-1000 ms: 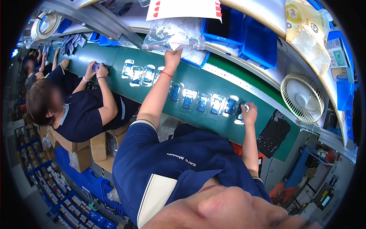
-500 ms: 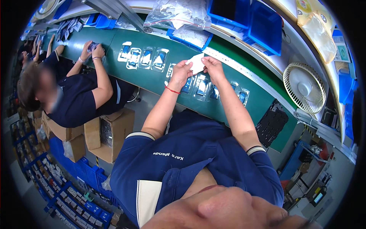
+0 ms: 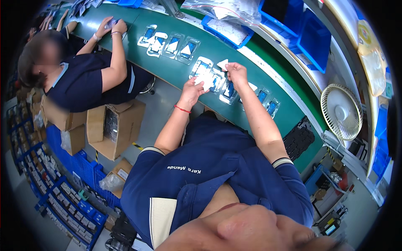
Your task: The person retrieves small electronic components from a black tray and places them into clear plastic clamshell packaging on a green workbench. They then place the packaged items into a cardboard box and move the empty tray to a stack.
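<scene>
My right hand [image 3: 237, 75] pinches white piece [image 3: 222, 64], out at its 10 o'clock. Left hand [image 3: 191, 93] pinches white stack [image 3: 204, 81]. Clear pack [image 3: 203, 66] on green surface [image 3: 178, 26]: left hand's 1 o'clock, right's 9–10; long axis roughly 1-to-7. Left looks nearer.

From head height, the fisheye camera looks steeply down and forward, with the navy collared shirt [image 3: 209, 146] close below and the green workbench [image 3: 132, 48] just beyond.

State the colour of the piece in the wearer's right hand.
The piece is white; head view shows it.
</scene>
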`<action>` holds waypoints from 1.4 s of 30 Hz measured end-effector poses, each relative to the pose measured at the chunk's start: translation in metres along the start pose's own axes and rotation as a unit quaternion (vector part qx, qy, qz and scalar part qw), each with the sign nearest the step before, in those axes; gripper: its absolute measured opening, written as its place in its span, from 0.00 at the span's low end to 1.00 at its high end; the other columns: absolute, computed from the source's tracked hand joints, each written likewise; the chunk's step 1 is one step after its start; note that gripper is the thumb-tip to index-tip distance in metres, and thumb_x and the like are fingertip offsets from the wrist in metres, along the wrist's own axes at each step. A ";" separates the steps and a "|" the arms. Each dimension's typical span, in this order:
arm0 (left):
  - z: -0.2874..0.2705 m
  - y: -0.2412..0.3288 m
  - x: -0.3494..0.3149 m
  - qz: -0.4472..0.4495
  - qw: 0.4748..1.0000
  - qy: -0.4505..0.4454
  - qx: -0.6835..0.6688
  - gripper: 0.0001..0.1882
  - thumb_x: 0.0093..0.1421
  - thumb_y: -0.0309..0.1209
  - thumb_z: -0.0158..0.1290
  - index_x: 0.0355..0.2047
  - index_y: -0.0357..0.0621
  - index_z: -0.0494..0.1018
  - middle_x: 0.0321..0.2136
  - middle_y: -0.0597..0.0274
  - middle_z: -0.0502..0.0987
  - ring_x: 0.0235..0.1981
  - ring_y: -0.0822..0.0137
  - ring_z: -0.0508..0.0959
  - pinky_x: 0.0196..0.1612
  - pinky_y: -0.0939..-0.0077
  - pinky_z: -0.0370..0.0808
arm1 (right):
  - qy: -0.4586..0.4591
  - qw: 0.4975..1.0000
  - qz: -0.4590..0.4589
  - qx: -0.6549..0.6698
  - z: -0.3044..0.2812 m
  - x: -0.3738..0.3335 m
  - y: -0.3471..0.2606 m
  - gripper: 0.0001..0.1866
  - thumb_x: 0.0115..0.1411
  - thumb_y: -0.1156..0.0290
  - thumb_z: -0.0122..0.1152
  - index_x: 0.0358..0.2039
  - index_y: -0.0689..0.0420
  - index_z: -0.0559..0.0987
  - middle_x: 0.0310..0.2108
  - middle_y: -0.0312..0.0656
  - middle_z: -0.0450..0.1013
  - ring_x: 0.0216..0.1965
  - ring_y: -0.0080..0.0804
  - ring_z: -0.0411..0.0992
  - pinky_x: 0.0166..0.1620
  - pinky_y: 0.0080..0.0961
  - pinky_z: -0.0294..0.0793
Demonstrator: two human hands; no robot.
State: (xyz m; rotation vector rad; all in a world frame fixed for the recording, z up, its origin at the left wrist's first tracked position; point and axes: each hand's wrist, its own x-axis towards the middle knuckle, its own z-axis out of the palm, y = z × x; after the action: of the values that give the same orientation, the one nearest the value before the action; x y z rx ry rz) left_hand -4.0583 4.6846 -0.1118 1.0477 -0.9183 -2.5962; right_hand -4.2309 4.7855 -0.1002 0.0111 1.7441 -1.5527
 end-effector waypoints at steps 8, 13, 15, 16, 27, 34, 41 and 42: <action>-0.028 0.004 -0.020 0.055 0.996 0.039 -0.052 0.13 0.56 0.20 0.49 0.42 0.37 0.63 0.37 0.55 0.73 0.36 0.63 0.76 0.36 0.67 0.78 | -0.023 0.985 -0.001 -0.174 0.052 0.018 0.050 0.13 0.52 0.70 0.61 0.36 0.64 0.76 0.29 0.41 0.76 0.25 0.23 0.72 0.30 0.20 0.70; -0.031 -0.002 -0.020 0.054 0.996 0.039 -0.064 0.13 0.56 0.20 0.48 0.42 0.37 0.64 0.37 0.55 0.73 0.36 0.63 0.76 0.36 0.67 0.78 | -0.179 0.975 0.059 -0.117 0.050 -0.025 0.018 0.13 0.51 0.69 0.63 0.35 0.63 0.77 0.22 0.34 0.72 0.16 0.15 0.61 0.16 0.14 0.60; -0.029 -0.006 -0.017 0.051 0.996 0.025 -0.068 0.13 0.56 0.20 0.48 0.42 0.37 0.64 0.37 0.56 0.73 0.36 0.64 0.76 0.35 0.67 0.78 | -0.156 0.977 0.085 -0.120 0.043 -0.029 0.024 0.11 0.51 0.69 0.63 0.32 0.63 0.78 0.20 0.33 0.70 0.15 0.15 0.61 0.16 0.13 0.59; -0.029 -0.008 -0.016 0.049 0.996 0.018 -0.069 0.13 0.56 0.20 0.48 0.42 0.37 0.64 0.37 0.56 0.73 0.36 0.64 0.76 0.35 0.67 0.79 | -0.144 0.977 0.097 -0.120 0.041 -0.031 0.025 0.10 0.51 0.69 0.63 0.31 0.63 0.78 0.19 0.33 0.70 0.15 0.15 0.60 0.15 0.13 0.59; -0.022 -0.018 -0.007 0.027 0.998 0.033 -0.053 0.14 0.56 0.19 0.47 0.44 0.37 0.64 0.37 0.55 0.73 0.36 0.64 0.76 0.35 0.68 0.78 | -0.033 0.709 -0.490 -0.506 0.002 -0.043 0.051 0.05 0.47 0.70 0.60 0.25 0.56 0.79 0.27 0.40 0.74 0.30 0.38 0.71 0.34 0.27 0.72; -0.004 -0.021 -0.007 0.000 1.000 -0.014 0.025 0.12 0.55 0.19 0.48 0.41 0.38 0.66 0.35 0.57 0.74 0.34 0.66 0.77 0.32 0.71 0.79 | -0.055 0.950 -0.198 -0.236 0.000 -0.045 0.046 0.10 0.56 0.69 0.57 0.34 0.61 0.79 0.28 0.43 0.75 0.31 0.28 0.72 0.36 0.22 0.69; 0.001 -0.038 0.000 -0.039 0.995 -0.039 0.083 0.13 0.55 0.19 0.49 0.42 0.39 0.66 0.35 0.58 0.75 0.34 0.67 0.77 0.32 0.73 0.78 | 0.007 0.957 -0.146 -0.250 -0.027 -0.046 0.039 0.07 0.55 0.72 0.55 0.30 0.59 0.80 0.25 0.44 0.75 0.26 0.33 0.73 0.33 0.21 0.69; 0.001 -0.037 -0.002 -0.037 0.995 -0.027 0.086 0.13 0.55 0.19 0.49 0.42 0.38 0.66 0.35 0.57 0.75 0.33 0.67 0.77 0.32 0.73 0.78 | 0.062 0.942 -0.168 -0.282 -0.030 -0.049 0.037 0.07 0.54 0.73 0.55 0.28 0.59 0.80 0.25 0.44 0.75 0.26 0.34 0.73 0.33 0.20 0.69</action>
State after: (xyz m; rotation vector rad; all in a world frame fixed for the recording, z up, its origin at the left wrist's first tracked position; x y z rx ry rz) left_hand -4.0557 4.7144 -0.1331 1.0775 -1.1559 -2.6570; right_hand -4.1950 4.8438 -0.1063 -0.5088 2.3305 -1.2364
